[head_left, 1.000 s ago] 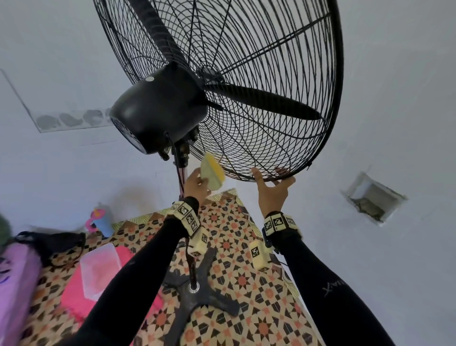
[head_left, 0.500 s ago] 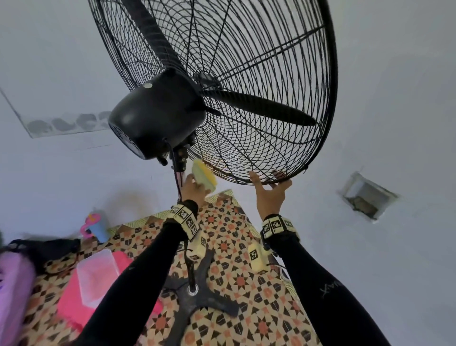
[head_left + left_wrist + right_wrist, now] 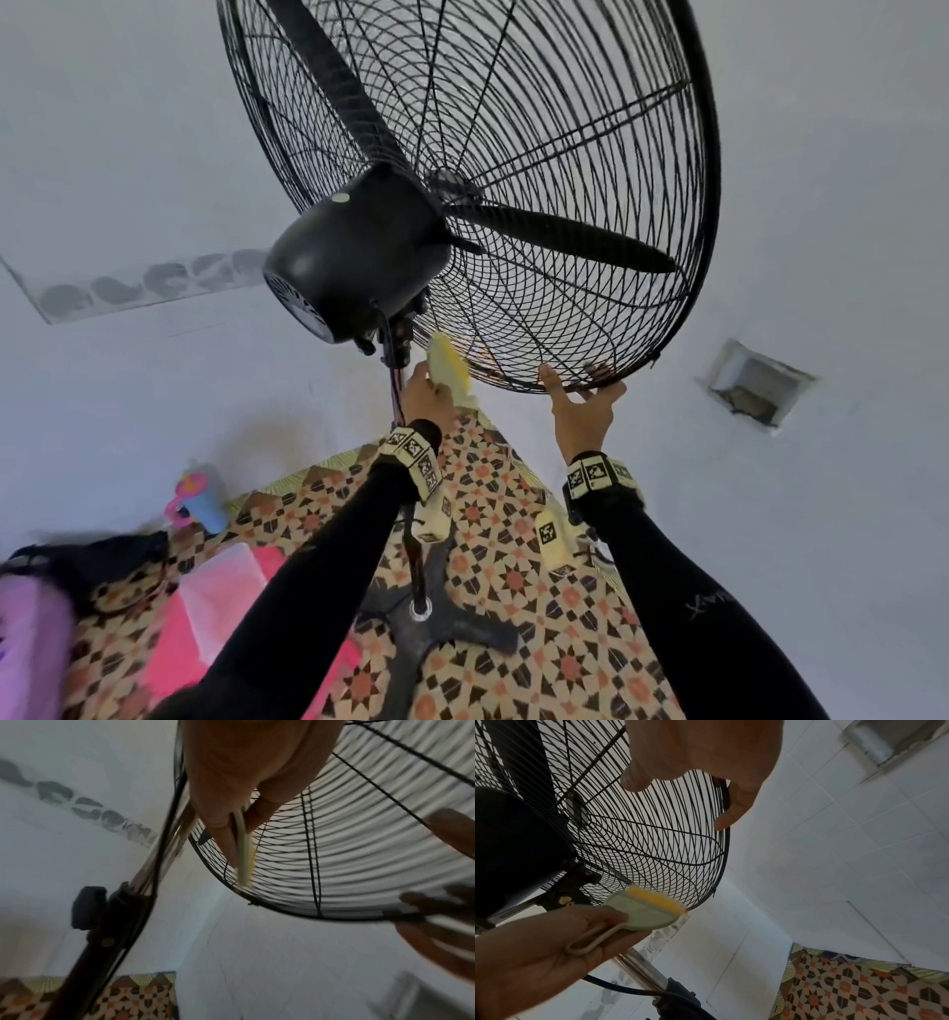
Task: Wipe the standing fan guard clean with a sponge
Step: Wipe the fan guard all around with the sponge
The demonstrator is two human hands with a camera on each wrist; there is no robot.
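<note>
A black wire fan guard [image 3: 539, 154] fills the top of the head view, with the motor housing [image 3: 354, 257] behind it. My left hand [image 3: 436, 385] pinches a pale green sponge with a yellow face [image 3: 449, 372] against the guard's lower back wires, beside the pole. The right wrist view shows the sponge [image 3: 644, 908] in that hand, its yellow face on the wires. It is edge-on [image 3: 243, 850] in the left wrist view. My right hand [image 3: 575, 377] grips the guard's bottom rim [image 3: 513, 386], fingers hooked over it [image 3: 734, 807].
The fan's chrome pole [image 3: 641, 971] and dark cross base [image 3: 426, 632] stand on a patterned mat [image 3: 539, 616]. A pink box [image 3: 205, 616] and a blue bottle [image 3: 203, 501] lie at the left. White walls surround, with a vent [image 3: 755, 385] at the right.
The left hand has slid the sponge a little lower along the guard's back wires, toward the rim. The right hand stays on the bottom rim. The head view has shifted slightly.
</note>
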